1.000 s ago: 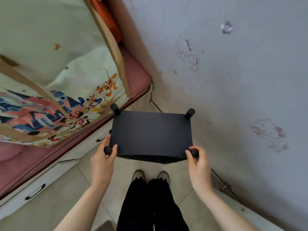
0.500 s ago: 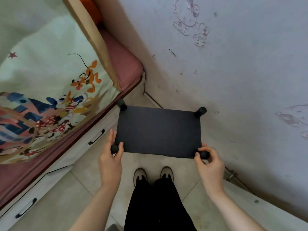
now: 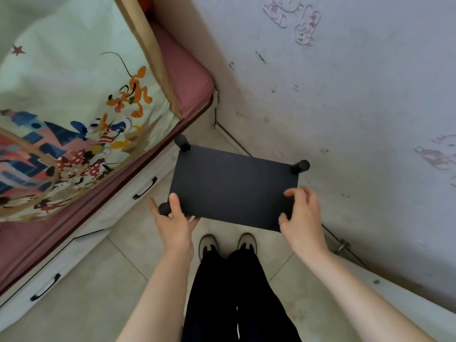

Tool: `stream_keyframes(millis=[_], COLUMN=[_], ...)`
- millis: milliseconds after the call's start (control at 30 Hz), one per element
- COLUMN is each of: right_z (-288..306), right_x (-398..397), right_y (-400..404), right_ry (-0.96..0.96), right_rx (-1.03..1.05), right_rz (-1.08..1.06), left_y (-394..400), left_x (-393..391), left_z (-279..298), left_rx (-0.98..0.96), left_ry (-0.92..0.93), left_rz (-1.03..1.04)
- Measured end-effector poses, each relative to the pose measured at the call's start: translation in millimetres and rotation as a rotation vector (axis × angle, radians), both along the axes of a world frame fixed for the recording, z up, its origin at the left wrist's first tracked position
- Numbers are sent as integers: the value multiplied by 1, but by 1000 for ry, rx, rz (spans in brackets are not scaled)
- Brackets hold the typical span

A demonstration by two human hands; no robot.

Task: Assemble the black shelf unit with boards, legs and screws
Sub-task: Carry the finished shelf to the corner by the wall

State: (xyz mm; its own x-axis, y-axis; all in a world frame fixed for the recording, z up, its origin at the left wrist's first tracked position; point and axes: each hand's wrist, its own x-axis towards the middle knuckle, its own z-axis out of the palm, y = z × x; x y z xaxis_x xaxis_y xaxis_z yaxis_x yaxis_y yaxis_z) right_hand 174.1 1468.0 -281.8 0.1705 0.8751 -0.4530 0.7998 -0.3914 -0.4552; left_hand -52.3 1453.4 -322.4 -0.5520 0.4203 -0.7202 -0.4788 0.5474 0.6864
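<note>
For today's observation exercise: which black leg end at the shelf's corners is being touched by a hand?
The near-left leg end, beside the left hand's thumb. The two far ones stand untouched.

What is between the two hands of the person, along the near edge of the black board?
In the head view, only the black board itself spans between the left hand and the right hand. Below its near edge show the person's shoes on the tiled floor.

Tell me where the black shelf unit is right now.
In the head view the black shelf unit sits centre frame, between the bed drawers on the left and the wall on the right.
</note>
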Motion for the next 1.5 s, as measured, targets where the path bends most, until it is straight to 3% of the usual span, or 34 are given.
stream_keyframes(millis=[133,333,433,533,633,933,1300,1400,1500], right_z=[-2,-35,-43,-47,-50,-53,-53,-54,-52], right_x=[-18,-35,-35,-31,-29,-12,-4,-3,-5], right_y=[42,95,100,102,104,134,154,154,153], right_ry=[-10,-90,-124,-88,-55,56,-45,-77,-71], right_rx=[183,-35,-85,-66,-44,5,61,41,21], right_rz=[303,626,698,720,705,511,289,289,276], left_y=[-2,-15,-20,-22,-17,29,92,98,101], left_x=[2,26,43,60,66,63,53,54,50], left_z=[-3,-1,1,2,-1,-6,-24,-20,-11], left_rx=[-39,-71,-22,-10,14,89,88,36,-32], left_ry=[-56,-177,-154,-260,-302,-166,-145,-47,197], left_rz=[65,251,152,20,19,-115,-309,-397,-532])
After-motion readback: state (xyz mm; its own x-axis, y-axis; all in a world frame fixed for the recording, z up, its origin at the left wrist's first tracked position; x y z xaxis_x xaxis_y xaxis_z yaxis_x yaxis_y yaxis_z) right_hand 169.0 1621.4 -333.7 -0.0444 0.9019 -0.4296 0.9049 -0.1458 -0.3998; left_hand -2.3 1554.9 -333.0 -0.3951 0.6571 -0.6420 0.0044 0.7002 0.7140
